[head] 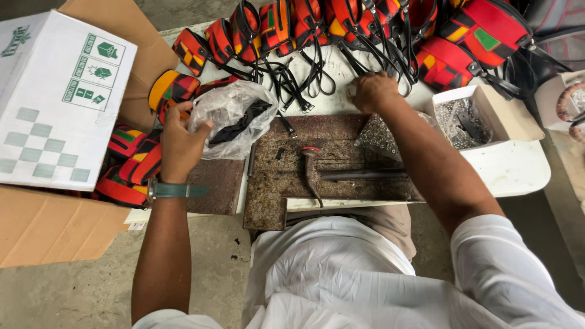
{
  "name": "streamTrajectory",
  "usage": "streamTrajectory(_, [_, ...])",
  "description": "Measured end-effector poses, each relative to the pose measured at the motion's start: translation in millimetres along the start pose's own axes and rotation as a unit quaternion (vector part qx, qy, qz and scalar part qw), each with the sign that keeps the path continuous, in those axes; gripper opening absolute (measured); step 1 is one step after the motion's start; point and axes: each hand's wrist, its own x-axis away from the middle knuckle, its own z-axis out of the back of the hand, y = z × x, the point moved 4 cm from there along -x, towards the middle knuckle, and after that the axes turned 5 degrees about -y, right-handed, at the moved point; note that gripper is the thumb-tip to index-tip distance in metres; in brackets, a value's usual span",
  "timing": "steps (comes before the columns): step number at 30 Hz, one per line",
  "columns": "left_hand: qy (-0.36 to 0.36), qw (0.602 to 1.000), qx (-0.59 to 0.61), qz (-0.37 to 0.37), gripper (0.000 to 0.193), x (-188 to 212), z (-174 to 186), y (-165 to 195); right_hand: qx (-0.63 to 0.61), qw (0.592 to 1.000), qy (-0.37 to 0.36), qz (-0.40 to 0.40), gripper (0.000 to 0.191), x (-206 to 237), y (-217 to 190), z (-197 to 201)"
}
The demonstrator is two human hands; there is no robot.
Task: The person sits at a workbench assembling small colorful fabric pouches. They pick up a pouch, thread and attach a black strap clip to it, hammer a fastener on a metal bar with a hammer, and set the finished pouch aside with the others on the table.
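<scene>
Two bare hands work over a rusty brown metal plate (341,176) lying on a white table (518,170). Taking that plate as the landmark: the left hand (180,143), with a dark green wristwatch (173,191) on its wrist, sits just off the plate's left edge and pinches a crinkled clear plastic bag (234,116) that holds black straps. The right hand (373,91) rests beyond the plate's far edge, fingers curled down among the loose black straps (298,85); whether it actually grips one cannot be told, since the knuckles hide the fingertips.

On the plate lies a worn metal hammer with a red-banded head (312,173), and a second clear bag of small silvery metal fittings (381,137) rests on its far right part, partly hidden by the right forearm. Beyond the plate's far side, a row of red, orange and black patterned fabric pouches (286,27) crowds the table, their straps trailing toward the plate. Right of the plate stands a small open beige cardboard box (487,116) holding more shiny fittings. Left of the plate, a large brown cardboard carton (49,231) holds more patterned pouches, and its white flap (58,100) bears three small green square symbols in a column and a grey chequered patch below.
</scene>
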Motion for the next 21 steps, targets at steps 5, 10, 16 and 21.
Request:
streamTrajectory(5, [0.001,0.984,0.157,-0.083,0.056,1.0,4.8,0.7,0.044,0.995,0.087,0.023,0.052,9.7,-44.4,2.6])
streamTrajectory(10, [0.056,0.983,0.124,-0.121,0.050,4.9,-1.6,7.3,-0.331,0.901,0.163,0.227,0.083,41.3,-138.7,5.7])
streamTrajectory(16, [-0.039,0.968,0.244,-0.031,0.025,-8.6,-24.7,-1.3,-0.339,0.908,0.104,0.221,0.084,25.9,-224.5,-6.6])
streamTrajectory(21, [-0.067,0.740,0.669,-0.033,0.022,-10.8,-10.5,-0.9,-0.595,0.766,0.022,0.241,0.028,19.9,-235.9,-2.1])
